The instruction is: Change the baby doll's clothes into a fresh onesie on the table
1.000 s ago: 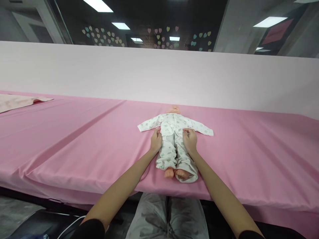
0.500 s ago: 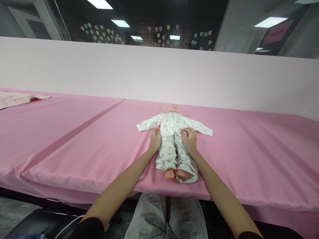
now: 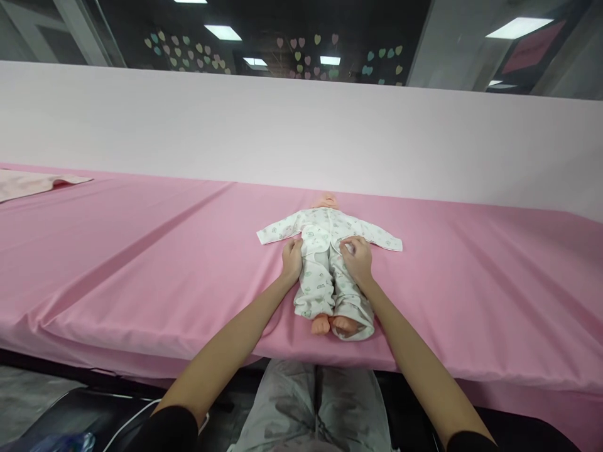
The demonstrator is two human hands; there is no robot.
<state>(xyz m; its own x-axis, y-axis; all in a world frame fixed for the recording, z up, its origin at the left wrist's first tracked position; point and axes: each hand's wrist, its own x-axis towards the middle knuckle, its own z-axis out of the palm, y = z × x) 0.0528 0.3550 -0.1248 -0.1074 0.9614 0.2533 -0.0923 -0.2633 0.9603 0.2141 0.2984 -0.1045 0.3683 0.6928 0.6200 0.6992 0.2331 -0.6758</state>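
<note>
A baby doll (image 3: 326, 201) lies on its back on the pink-covered surface, feet toward me. It wears a white printed long-sleeved shirt (image 3: 315, 231) with the sleeves spread wide, and matching pants (image 3: 316, 282). My left hand (image 3: 292, 260) is closed at the waist on the doll's left-hand side in view, its fingers pinching the edge of the pants. On the other side of the waist my right hand (image 3: 358, 258) pinches the pants near the shirt's hem. Both bare feet show at the leg cuffs; the right-hand cuff hangs wider.
The pink sheet (image 3: 141, 263) has long folds and drops over the front edge. A pale pink cloth (image 3: 38, 183) lies at the far left. Behind stands a low white wall (image 3: 301, 132) below dark glass with heart stickers. Black chairs (image 3: 61, 420) are below the edge.
The view has tilted slightly downward, so everything sits a little higher in the picture. Both hands keep their places at the doll's waist with hardly any movement.
</note>
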